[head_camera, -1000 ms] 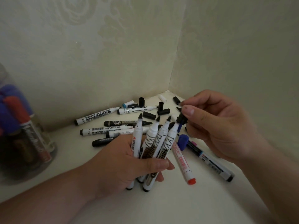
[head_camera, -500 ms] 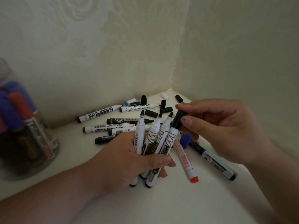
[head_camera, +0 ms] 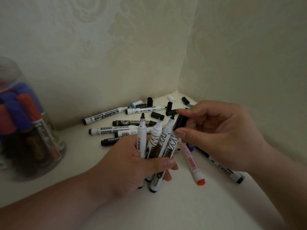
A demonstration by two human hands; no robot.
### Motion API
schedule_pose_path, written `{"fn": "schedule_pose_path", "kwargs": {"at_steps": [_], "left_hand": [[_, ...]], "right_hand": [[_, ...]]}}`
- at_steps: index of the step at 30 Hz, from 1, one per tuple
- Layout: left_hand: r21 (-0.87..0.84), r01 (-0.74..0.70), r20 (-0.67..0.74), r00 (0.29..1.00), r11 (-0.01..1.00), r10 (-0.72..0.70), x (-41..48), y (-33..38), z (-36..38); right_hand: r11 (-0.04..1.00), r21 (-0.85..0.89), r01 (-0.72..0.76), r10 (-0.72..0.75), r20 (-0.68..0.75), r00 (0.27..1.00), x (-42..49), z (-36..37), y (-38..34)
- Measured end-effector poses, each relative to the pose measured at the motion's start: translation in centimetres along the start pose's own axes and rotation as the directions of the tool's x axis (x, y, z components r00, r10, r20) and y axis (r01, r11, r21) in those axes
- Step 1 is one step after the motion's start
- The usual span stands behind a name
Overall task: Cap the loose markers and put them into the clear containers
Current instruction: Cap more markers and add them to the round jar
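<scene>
**Cap Meets Marker, Three Tips Bare**

A person's left hand [head_camera: 131,163] grips a bundle of four white markers [head_camera: 157,141], fingers curled round the barrels and thumb laid across the front. The barrels' long axes run up and away from the palm, fanning slightly toward the right hand [head_camera: 221,135]. That hand, just beside the bundle on its outer side, pinches a black cap [head_camera: 181,123] between index fingertip [head_camera: 180,111] above and thumb [head_camera: 181,133] below. Its other fingers are loosely curled behind.

The cap sits at the tip of the marker nearest the right hand, roughly in line with that barrel. Whether it is pushed fully home cannot be told. The other three tips in the bundle stand uncapped.

The next cap would likely come from the spare caps [head_camera: 156,115] lying just beyond the bundle, nearer the right hand's fingertips than the left's. More loose markers [head_camera: 106,116] lie past the left hand's knuckles, and a red-ended marker [head_camera: 191,161] rests under the right palm. The clear container [head_camera: 10,75], already holding capped markers, stands well off to the left hand's outer side.
</scene>
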State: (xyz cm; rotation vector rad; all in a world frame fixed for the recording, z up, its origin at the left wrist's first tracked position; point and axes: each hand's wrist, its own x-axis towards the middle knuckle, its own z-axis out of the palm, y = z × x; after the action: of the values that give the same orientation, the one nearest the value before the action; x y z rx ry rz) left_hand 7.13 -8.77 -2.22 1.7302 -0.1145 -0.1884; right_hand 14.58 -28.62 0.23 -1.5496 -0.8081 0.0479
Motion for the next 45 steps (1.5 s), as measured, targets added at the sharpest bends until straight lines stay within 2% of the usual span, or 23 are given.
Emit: {"fn": "schedule_pose_path", "kwargs": {"at_steps": [6, 8, 10, 12, 13, 15, 17, 19, 25, 30, 37, 45], "left_hand": [[-0.015, 0.024, 0.013, 1.000, 1.000, -0.024, 0.5, 0.1, 0.1], [-0.011, 0.042, 0.011, 0.999, 0.999, -0.042, 0.7, 0.2, 0.1], [0.016, 0.065, 0.009, 0.998, 0.998, -0.065, 0.8, 0.2, 0.1], [0.024, 0.083, 0.012, 0.996, 0.996, -0.084, 0.8, 0.2, 0.2], [0.021, 0.093, 0.009, 0.996, 0.995, -0.093, 0.9, 0.2, 0.3], [-0.001, 0.105, -0.010, 0.994, 0.994, -0.105, 0.9, 0.2, 0.5], [-0.032, 0.109, -0.030, 0.993, 0.994, -0.110, 1.0, 0.2, 0.6], [-0.050, 0.111, -0.038, 0.993, 0.993, -0.113, 1.1, 0.2, 0.8], [-0.016, 0.120, -0.041, 0.992, 0.993, -0.121, 1.1, 0.2, 0.8], [0.014, 0.127, -0.015, 0.992, 0.992, -0.126, 1.0, 0.3, 0.6], [-0.058, 0.086, -0.013, 0.996, 0.995, -0.087, 1.1, 0.0, 0.5], [-0.105, 0.073, -0.022, 0.997, 0.992, -0.076, 1.0, -0.2, 0.2]], "right_hand": [[1.000, 0.006, -0.012, 0.012, 0.011, 1.000, 0.0, -0.4, 0.0], [0.996, -0.092, -0.001, -0.006, -0.070, 0.998, 0.4, -1.9, -0.3], [0.967, -0.251, -0.037, -0.031, -0.261, 0.965, 0.9, -4.5, -0.2], [0.878, -0.445, -0.175, -0.030, -0.416, 0.909, 1.3, -6.9, 0.1], [0.793, -0.541, -0.280, 0.025, -0.431, 0.902, 1.4, -7.8, 0.3], [0.574, -0.695, -0.433, 0.226, -0.374, 0.900, 1.5, -8.8, 0.6], [0.438, -0.782, -0.445, 0.378, -0.289, 0.880, 1.4, -8.9, 0.8], [0.395, -0.817, -0.421, 0.416, -0.249, 0.875, 1.4, -8.5, 0.8], [0.384, -0.843, -0.376, 0.458, -0.180, 0.870, 1.7, -6.2, 2.3], [0.309, -0.895, -0.321, 0.438, -0.165, 0.884, 1.9, -5.6, 2.9], [0.373, -0.881, -0.292, 0.439, -0.110, 0.892, 1.7, -5.3, 2.9], [0.324, -0.928, -0.186, 0.362, -0.060, 0.930, 2.1, -4.9, 3.5]]}}
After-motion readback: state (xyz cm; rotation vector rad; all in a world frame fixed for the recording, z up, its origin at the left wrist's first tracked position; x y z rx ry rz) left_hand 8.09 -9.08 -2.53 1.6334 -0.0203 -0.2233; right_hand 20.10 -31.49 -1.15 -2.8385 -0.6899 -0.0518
